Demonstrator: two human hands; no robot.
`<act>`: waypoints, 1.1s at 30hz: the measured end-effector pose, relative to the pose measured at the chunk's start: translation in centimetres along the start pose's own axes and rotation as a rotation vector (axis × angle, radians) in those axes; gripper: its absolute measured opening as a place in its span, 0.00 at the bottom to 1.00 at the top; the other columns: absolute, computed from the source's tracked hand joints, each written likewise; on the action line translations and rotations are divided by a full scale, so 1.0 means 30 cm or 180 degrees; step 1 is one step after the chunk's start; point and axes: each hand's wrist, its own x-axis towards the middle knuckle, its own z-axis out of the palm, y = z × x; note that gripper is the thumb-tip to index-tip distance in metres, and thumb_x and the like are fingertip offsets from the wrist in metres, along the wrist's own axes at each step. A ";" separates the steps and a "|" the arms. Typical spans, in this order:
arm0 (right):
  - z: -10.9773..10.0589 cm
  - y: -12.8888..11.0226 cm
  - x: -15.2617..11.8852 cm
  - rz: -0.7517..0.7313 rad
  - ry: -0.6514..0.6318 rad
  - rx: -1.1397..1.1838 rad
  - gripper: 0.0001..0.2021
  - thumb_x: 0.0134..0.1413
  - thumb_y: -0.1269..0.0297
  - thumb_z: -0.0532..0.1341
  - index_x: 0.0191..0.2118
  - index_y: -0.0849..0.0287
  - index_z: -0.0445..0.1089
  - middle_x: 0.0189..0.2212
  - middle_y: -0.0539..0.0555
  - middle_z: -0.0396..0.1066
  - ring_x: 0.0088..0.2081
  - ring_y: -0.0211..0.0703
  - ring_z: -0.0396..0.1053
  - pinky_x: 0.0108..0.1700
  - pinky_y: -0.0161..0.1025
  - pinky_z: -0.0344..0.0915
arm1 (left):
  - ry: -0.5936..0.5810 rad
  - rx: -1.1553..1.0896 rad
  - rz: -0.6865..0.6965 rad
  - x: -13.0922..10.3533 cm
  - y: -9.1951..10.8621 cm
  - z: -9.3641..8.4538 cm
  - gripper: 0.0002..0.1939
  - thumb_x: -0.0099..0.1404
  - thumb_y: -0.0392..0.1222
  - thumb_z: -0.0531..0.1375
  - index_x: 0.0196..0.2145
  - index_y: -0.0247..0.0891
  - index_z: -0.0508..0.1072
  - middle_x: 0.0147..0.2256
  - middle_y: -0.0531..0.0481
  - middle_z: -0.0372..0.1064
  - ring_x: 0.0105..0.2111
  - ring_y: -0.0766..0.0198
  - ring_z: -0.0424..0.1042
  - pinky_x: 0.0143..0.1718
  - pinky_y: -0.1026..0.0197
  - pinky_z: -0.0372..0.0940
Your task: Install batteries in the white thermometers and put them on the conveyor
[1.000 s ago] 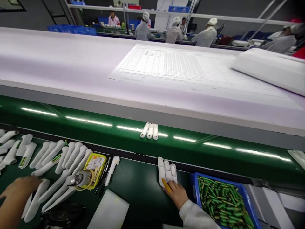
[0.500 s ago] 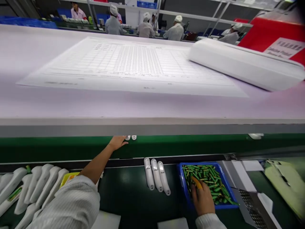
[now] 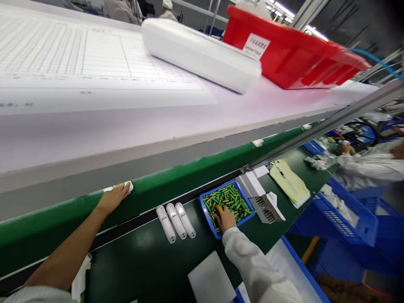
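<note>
Head view: draping the left hand (image 3: 114, 198) over white pieces (image 3: 130, 186) on the green belt (image 3: 179, 182), dipping the right hand (image 3: 226, 219) with bent fingers among green cylinders (image 3: 229, 195) in the blue bin (image 3: 205, 216), both grips impossible to tell, beside three white handles (image 3: 176, 221) lying on the dark green tabletop (image 3: 135, 265).

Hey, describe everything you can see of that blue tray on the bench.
The blue tray is shallow, roughly rectangular and open-topped, apparently plastic, with a raised rim. It sits on the dark green worktop, beside three white pieces. Many loose green cylinders with gold-coloured ends fill it in a jumble, hiding most of its floor. The right hand reaches in over its near side.
</note>
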 end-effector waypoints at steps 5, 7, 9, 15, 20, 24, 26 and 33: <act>-0.006 0.006 0.003 0.0074 -0.0067 0.0290 0.16 0.61 0.58 0.55 0.50 0.62 0.67 0.50 0.60 0.66 0.44 0.45 0.68 0.50 0.47 0.62 | -0.0878 0.1158 0.0893 -0.216 0.069 0.025 0.25 0.65 0.52 0.47 0.51 0.34 0.69 0.38 0.36 0.69 0.37 0.46 0.70 0.28 0.53 0.66; -0.003 0.005 0.003 0.0082 -0.0102 0.0460 0.15 0.61 0.58 0.56 0.48 0.62 0.67 0.49 0.57 0.67 0.46 0.45 0.68 0.51 0.50 0.63 | -0.1065 0.1237 0.1051 -0.352 0.114 0.053 0.23 0.67 0.48 0.47 0.53 0.37 0.68 0.38 0.39 0.70 0.37 0.51 0.71 0.28 0.56 0.66; 0.002 0.002 0.007 0.0082 -0.0127 0.0676 0.13 0.61 0.59 0.57 0.46 0.62 0.67 0.46 0.56 0.68 0.46 0.45 0.68 0.50 0.50 0.64 | -0.1179 0.1185 0.1101 -0.490 0.158 0.088 0.20 0.66 0.45 0.50 0.53 0.41 0.68 0.38 0.42 0.70 0.38 0.54 0.71 0.31 0.58 0.66; -0.033 -0.012 0.006 0.0123 0.0097 0.1665 0.13 0.60 0.60 0.57 0.47 0.62 0.66 0.45 0.56 0.68 0.44 0.43 0.69 0.46 0.47 0.68 | -0.0834 0.0864 0.0505 -0.786 0.251 0.177 0.23 0.62 0.33 0.52 0.54 0.49 0.67 0.48 0.43 0.67 0.48 0.53 0.66 0.37 0.57 0.67; -0.147 0.004 -0.070 0.0114 0.0485 0.2870 0.14 0.60 0.59 0.58 0.47 0.62 0.66 0.43 0.55 0.68 0.41 0.42 0.69 0.42 0.45 0.69 | 0.0278 0.0154 -0.0683 -0.898 0.275 0.174 0.22 0.62 0.42 0.52 0.54 0.35 0.66 0.48 0.35 0.62 0.49 0.43 0.62 0.42 0.45 0.65; -0.243 -0.027 -0.160 -0.0129 0.0512 0.3844 0.14 0.60 0.56 0.57 0.42 0.63 0.67 0.35 0.52 0.69 0.32 0.36 0.68 0.35 0.38 0.68 | 0.1050 -0.0934 -0.1349 -0.956 0.296 0.120 0.24 0.53 0.45 0.60 0.48 0.34 0.70 0.36 0.41 0.67 0.40 0.47 0.66 0.43 0.43 0.62; -0.282 -0.082 -0.218 -0.0369 0.0360 0.4265 0.19 0.56 0.49 0.59 0.39 0.63 0.67 0.27 0.49 0.68 0.24 0.34 0.64 0.28 0.35 0.65 | 0.1538 -0.1619 -0.1579 -0.970 0.328 0.070 0.29 0.51 0.48 0.63 0.50 0.38 0.66 0.39 0.43 0.68 0.41 0.51 0.67 0.46 0.47 0.62; -0.428 -0.396 -0.572 -0.1327 -0.0583 0.5172 0.22 0.48 0.43 0.61 0.37 0.58 0.65 0.19 0.47 0.64 0.19 0.34 0.58 0.22 0.34 0.56 | 0.1917 -0.4046 -0.1295 -0.968 0.597 -0.224 0.26 0.61 0.62 0.50 0.48 0.41 0.67 0.31 0.51 0.61 0.28 0.69 0.63 0.31 0.65 0.65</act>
